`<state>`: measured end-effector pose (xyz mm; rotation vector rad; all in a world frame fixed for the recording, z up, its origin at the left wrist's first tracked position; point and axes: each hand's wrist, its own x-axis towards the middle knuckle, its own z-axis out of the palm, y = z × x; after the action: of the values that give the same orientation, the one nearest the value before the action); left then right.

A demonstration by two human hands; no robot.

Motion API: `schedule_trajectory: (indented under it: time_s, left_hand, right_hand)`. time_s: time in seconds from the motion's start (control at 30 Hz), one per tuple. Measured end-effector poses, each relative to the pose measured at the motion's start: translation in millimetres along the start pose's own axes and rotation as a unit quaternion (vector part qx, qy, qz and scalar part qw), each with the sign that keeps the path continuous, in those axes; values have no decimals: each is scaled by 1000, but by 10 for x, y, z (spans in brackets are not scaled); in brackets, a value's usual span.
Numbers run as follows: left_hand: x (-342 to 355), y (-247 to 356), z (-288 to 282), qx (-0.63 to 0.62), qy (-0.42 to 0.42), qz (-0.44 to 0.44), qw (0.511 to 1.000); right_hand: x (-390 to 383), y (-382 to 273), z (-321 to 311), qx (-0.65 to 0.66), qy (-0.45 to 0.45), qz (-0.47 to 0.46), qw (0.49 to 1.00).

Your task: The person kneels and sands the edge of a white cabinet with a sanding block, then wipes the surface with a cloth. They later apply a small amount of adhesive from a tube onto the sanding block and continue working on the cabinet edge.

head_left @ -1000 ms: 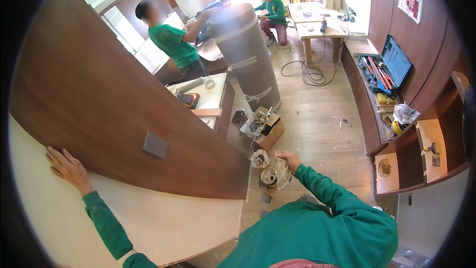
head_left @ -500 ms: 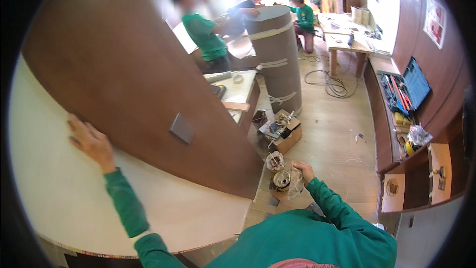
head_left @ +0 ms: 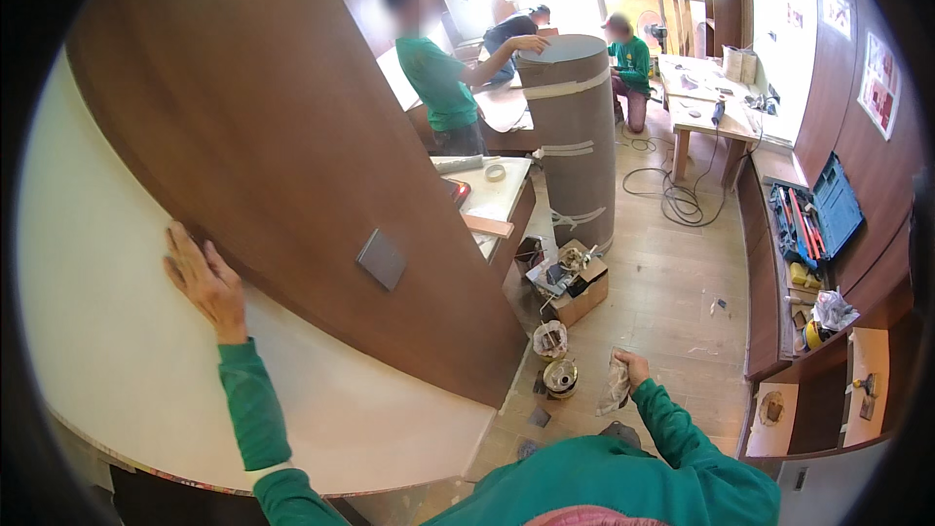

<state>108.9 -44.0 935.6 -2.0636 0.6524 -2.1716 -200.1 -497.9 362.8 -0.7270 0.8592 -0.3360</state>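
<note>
My left hand (head_left: pixel 206 282) lies flat with fingers stretched on a pale curved panel (head_left: pixel 321 404), its fingertips beside the edge of a large brown sheet (head_left: pixel 263 127). The sheet slants over the panel. On the brown sheet rests a small dark grey square block (head_left: pixel 381 259). Low over the floor, my right hand (head_left: pixel 634 368) grips a crumpled pale piece of cloth or plastic (head_left: pixel 614 388); which of the two I cannot tell. Left of that hand, an open round can (head_left: pixel 561 378) stands on the floor, with a second can (head_left: pixel 550 339) just beyond it.
Beyond the cans stand a cardboard box (head_left: pixel 582 300) of tools and a tall taped brown cylinder (head_left: pixel 577 166). A person in green (head_left: pixel 433 83) touches the cylinder's top; two others work farther back. A cable (head_left: pixel 672 190) coils on the floor. An open blue toolbox (head_left: pixel 828 205) lies at right.
The whole view has shifted, so most things appear farther right and lower. My right hand and the crumpled piece have moved away from the open can. My left hand remains by the sheet's edge.
</note>
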Motion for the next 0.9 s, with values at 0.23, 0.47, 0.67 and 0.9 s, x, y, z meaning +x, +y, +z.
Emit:
schedule_trajectory:
  time_s: [0.23,0.47,0.67,0.9]
  left_hand:
    - [603,-283,256,84,56,14,995]
    - [662,-416,186,169,26,60,983]
    - [644,-411,270,159,43,62,984]
    - [611,-360,253,166,22,34,985]
  right_hand:
    - [-117,-102,-533,6,-7,22,1000]
    - [-97,-255,-990,-64,18,47,997]
    - [298,-149,-1317,-53,2,67,996]
    - [409,101,-1144,-64,17,68,995]
